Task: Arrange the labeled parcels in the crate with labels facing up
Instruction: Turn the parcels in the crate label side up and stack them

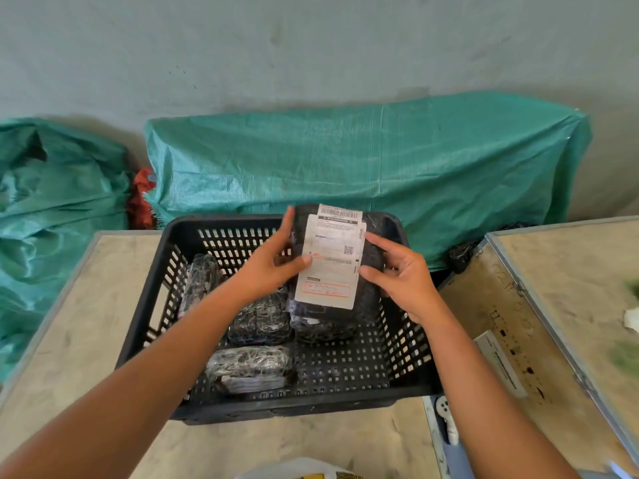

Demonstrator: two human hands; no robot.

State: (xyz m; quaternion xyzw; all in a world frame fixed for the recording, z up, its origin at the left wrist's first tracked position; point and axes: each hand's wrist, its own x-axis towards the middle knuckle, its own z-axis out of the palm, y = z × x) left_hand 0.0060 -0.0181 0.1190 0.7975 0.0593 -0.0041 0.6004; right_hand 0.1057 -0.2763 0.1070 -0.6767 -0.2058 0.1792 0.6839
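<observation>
A black perforated plastic crate [408,354] sits on a wooden table. Above its far right part I hold a black-wrapped parcel [371,264] with a white shipping label [330,271] facing up. My left hand [273,264] grips its left edge, thumb on the label. My right hand [401,274] grips its right edge. Inside the crate lie several bubble-wrapped black parcels: one leaning at the left wall [200,281], one in the middle [259,321], one near the front [250,368], and one under the held parcel [321,331].
A wooden table [69,340] carries the crate. An open wooden case with metal edging [539,305] stands at the right. Green woven sacks [345,160] lie behind the table against a grey wall. A white object [446,420] sits in the gap between table and case.
</observation>
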